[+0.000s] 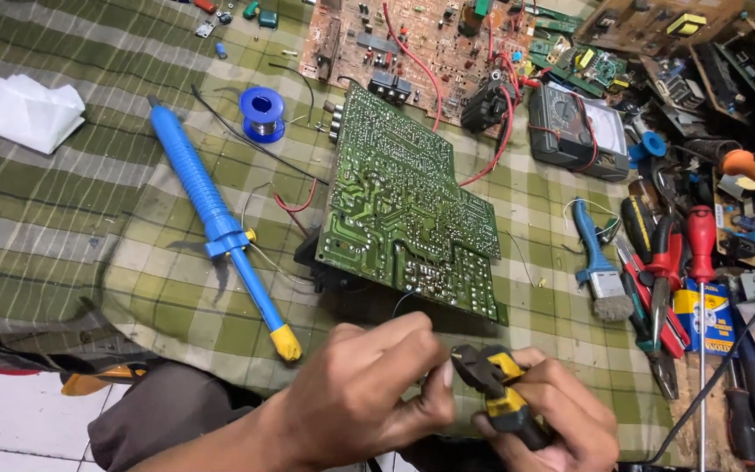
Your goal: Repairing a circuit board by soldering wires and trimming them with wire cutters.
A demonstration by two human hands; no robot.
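Crowding the right edge of the green plaid cloth (63, 201) are screwdrivers, red pliers (661, 288) and a blue brush (600, 271); open cloth lies left of the blue desoldering pump (220, 232). Near the bottom edge, the right hand (543, 419) is closed around small yellow-and-black cutters (500, 393), jaws pointing up-left, long axis running down-right into the palm. The left hand (369, 389) pinches its fingertips together at the cutter jaws; what it grips is too small to tell. A green circuit board (408, 210) lies just above both hands.
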